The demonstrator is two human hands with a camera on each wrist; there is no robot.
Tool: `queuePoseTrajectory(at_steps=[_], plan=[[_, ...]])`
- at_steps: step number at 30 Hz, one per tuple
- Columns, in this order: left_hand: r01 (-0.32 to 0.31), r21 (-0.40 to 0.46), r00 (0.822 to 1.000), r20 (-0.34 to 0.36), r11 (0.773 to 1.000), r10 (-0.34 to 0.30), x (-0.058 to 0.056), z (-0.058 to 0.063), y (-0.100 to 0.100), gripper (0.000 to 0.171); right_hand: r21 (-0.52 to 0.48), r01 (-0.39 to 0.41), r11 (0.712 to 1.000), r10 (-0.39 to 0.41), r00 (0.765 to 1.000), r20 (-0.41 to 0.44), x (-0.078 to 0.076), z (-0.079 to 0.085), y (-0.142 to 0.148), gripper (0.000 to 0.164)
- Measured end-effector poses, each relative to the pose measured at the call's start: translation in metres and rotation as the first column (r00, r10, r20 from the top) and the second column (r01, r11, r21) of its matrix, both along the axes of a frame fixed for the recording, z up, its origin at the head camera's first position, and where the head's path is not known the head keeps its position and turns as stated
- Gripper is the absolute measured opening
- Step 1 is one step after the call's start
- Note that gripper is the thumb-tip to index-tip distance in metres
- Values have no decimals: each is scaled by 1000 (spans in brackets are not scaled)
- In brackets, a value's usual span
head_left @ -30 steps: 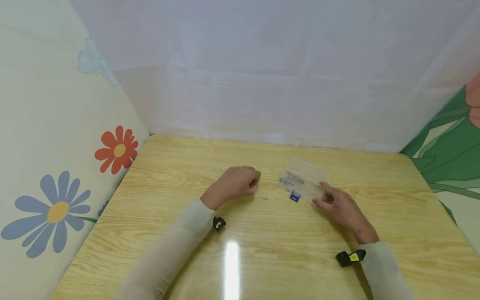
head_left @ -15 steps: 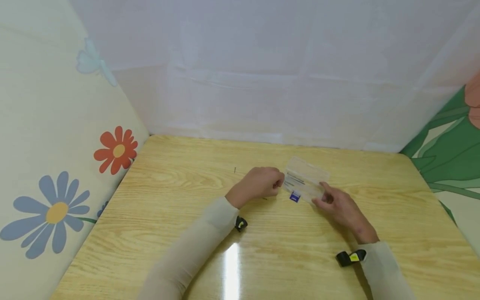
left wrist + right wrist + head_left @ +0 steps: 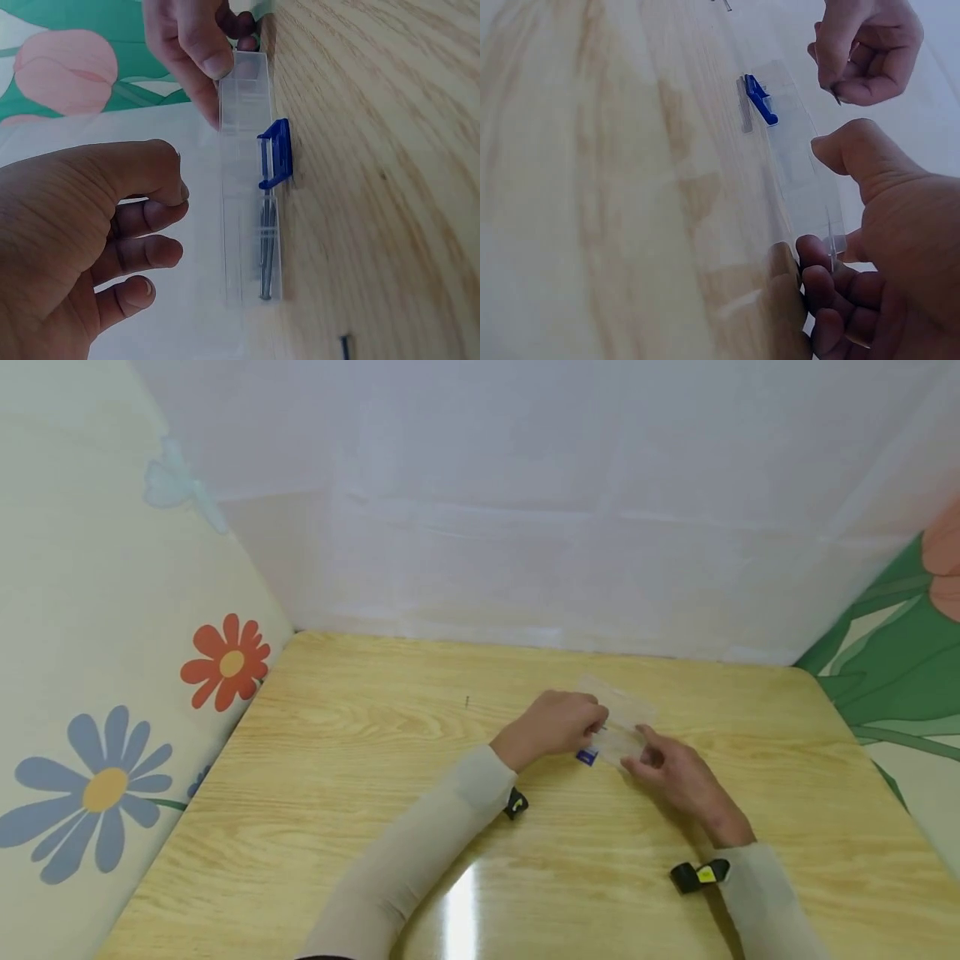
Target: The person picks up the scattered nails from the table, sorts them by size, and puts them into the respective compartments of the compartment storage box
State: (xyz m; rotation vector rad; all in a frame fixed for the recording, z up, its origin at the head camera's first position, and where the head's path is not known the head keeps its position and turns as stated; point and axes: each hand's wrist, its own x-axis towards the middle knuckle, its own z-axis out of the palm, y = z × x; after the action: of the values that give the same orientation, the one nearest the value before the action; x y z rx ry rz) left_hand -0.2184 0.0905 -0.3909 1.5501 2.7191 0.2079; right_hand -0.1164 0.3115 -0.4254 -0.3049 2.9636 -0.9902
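A clear plastic box [image 3: 626, 702] with a blue latch [image 3: 587, 757] lies opened out on the table. My right hand [image 3: 678, 781] grips its right end between thumb and fingers. Long grey nails [image 3: 265, 255] lie in the near compartment, as seen from the left wrist. My left hand [image 3: 555, 722] hovers above the box's left part, thumb against a bent index finger. A thin dark nail tip [image 3: 836, 97] pokes out from that pinch in the right wrist view; the rest of it is hidden. Another nail [image 3: 467, 701] lies loose on the table to the left.
The wood-grain table [image 3: 360, 777] carries a bright light reflection near its front. A pale cloth wall [image 3: 480, 568] stands along the back edge. Flower-printed panels [image 3: 105, 789] rise at both sides.
My left hand has moved right, from the bare table to over the box, uncovering one loose nail. A second loose nail is now hidden behind my left arm. My right hand stays put.
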Motion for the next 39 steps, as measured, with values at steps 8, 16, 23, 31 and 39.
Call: queuePoseTrajectory(at_steps=[8, 16, 23, 31, 39], plan=[[28, -9, 1000, 4, 1000, -28, 1, -1, 16, 4, -4, -1, 1000, 1, 1000, 10, 0, 0, 0, 68], [4, -30, 1000, -6, 1000, -4, 5, -4, 10, 4, -6, -3, 1000, 3, 1000, 1, 0, -1, -2, 67], [-35, -24, 999, 36, 999, 36, 6, -2, -17, 10, 0, 15, 1000, -15, 1000, 17, 0, -1, -2, 63], [-78, -47, 993, 89, 996, 82, 4, -8, -52, 20, 11, 30, 1000, -30, 998, 52, 1, 2, -3, 60], [-98, -76, 990, 95, 992, 105, 9, -9, -75, 24, 22, 38, 999, -39, 997, 64, 1, 3, -4, 64]])
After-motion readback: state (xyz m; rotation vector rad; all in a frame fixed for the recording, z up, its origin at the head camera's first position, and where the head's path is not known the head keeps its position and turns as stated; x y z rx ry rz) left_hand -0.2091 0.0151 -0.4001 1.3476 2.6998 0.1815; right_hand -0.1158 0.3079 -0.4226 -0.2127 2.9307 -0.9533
